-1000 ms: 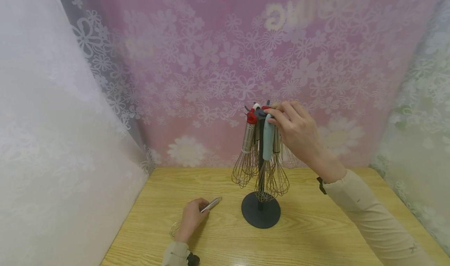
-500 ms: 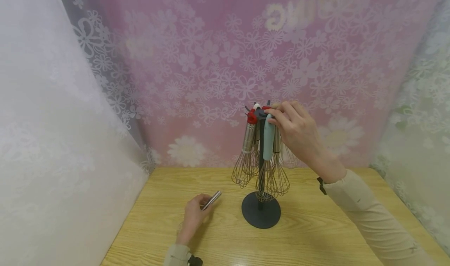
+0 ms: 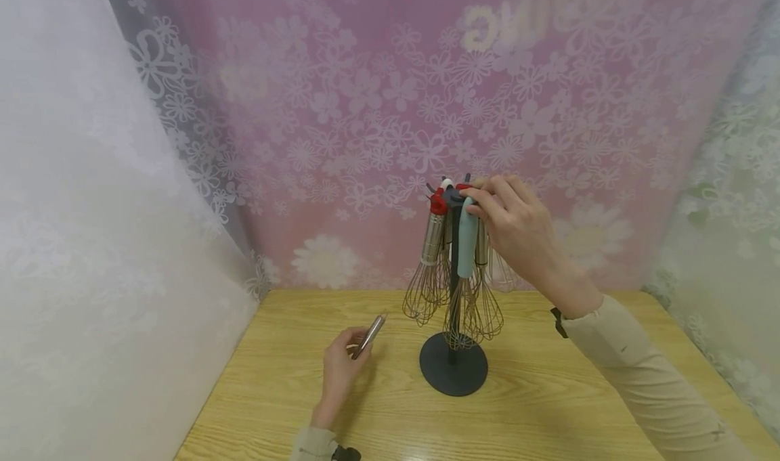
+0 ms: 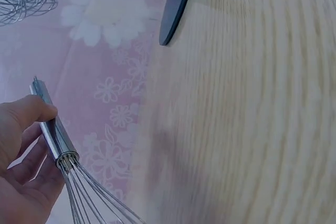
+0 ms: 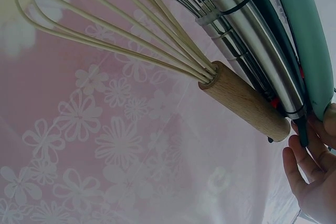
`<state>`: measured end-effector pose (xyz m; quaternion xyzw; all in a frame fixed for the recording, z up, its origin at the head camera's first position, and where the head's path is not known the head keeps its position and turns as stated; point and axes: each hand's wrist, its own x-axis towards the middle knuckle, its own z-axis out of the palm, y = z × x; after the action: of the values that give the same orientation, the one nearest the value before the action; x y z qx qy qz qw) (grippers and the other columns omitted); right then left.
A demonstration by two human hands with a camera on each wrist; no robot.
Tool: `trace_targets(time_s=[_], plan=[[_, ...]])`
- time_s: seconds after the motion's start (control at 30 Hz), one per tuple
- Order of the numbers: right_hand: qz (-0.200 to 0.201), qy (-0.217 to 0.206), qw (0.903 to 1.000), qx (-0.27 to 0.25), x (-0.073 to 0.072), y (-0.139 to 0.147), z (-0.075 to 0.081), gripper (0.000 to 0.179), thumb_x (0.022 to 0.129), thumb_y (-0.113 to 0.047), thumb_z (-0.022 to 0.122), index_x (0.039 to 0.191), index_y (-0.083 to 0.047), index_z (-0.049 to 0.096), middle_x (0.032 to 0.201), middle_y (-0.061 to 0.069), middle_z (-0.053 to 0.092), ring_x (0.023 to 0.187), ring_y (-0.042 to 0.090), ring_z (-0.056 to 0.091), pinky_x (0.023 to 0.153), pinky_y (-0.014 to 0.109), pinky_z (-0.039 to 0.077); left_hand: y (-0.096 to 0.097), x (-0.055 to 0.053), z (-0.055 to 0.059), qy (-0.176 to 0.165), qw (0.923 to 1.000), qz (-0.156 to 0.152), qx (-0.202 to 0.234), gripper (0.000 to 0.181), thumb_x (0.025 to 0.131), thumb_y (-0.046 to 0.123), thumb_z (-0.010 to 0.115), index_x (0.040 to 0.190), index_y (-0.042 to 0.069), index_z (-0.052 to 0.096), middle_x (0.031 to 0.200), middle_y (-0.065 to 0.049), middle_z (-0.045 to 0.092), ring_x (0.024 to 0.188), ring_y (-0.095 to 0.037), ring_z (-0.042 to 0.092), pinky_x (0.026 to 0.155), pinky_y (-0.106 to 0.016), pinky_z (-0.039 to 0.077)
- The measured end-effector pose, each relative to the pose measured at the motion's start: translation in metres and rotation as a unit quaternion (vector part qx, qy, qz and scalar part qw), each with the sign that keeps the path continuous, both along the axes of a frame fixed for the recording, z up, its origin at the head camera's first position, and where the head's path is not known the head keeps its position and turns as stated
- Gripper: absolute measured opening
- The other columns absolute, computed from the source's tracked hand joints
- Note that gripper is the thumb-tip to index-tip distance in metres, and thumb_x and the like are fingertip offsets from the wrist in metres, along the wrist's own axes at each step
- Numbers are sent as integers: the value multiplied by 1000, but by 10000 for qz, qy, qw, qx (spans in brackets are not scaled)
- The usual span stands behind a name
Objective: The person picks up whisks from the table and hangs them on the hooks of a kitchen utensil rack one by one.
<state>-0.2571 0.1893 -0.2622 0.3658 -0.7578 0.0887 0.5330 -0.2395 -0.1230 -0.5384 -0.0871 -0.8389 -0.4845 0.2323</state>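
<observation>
My left hand (image 3: pixel 341 363) holds a metal whisk (image 4: pixel 58 139) by its steel handle, thumb on one side and fingers on the other. Its wires point back toward my wrist; in the head view they are hidden. At the top of a black stand (image 3: pixel 453 378), my right hand (image 3: pixel 518 227) pinches the upper end of a mint-green whisk handle (image 3: pixel 466 248). Several whisks hang around the stand. One has a red top and steel handle (image 3: pixel 433 237); the right wrist view shows a wooden-handled whisk (image 5: pixel 244 100) and a steel-handled one (image 5: pixel 262 45) beside my fingers.
The stand's round base rests on a wood-grain table (image 3: pixel 536 407). Behind it hangs a pink floral curtain (image 3: pixel 341 143). A white curtain (image 3: pixel 110 244) closes the left side and a pale floral one (image 3: pixel 725 244) the right.
My left hand has lifted slightly off the table, moving forward and right, and the whisk handle now tilts more upright. The right hand stays in place at the stand's top.
</observation>
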Motion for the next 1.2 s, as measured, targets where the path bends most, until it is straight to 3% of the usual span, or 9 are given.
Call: trace_targets(time_s=[0.37,0.7,0.83,1.07,1.2], plan=[[-24,-31,10000,-25,0,0,0,38,107,-23,49,113,7,71,101,21,62,89,38,55,73,44,50,12,6,7,366,9978,-72,552,31,86,-1,78,114,7,69,102,-2,72,95,-22,69,81,-34,62],[-108,-99,9999,-3,0,0,-1,43,109,-26,45,113,8,71,100,21,62,90,38,55,73,44,51,21,9,19,964,9908,-225,918,33,85,-5,78,115,4,67,105,-9,71,96,-28,69,77,-32,63],[-86,-98,9999,-25,0,0,-1,42,109,-26,46,113,7,71,100,20,62,90,38,55,72,44,51,28,12,30,1144,9887,-221,939,34,84,-12,76,115,-3,65,105,-16,70,94,-34,68,74,-37,64],[10,-41,10000,-62,-1,0,-1,42,108,-26,46,113,7,71,101,20,62,89,38,55,71,43,50,39,30,65,1122,9869,-400,1092,31,84,-15,73,113,-11,63,105,-23,69,95,-39,67,76,-43,64],[-13,-60,10000,-28,-1,0,-1,39,107,-24,48,114,7,71,101,21,62,89,38,54,72,43,50,41,33,72,1194,9855,-443,1117,30,84,-15,73,112,-9,64,103,-21,69,94,-38,68,76,-42,64]])
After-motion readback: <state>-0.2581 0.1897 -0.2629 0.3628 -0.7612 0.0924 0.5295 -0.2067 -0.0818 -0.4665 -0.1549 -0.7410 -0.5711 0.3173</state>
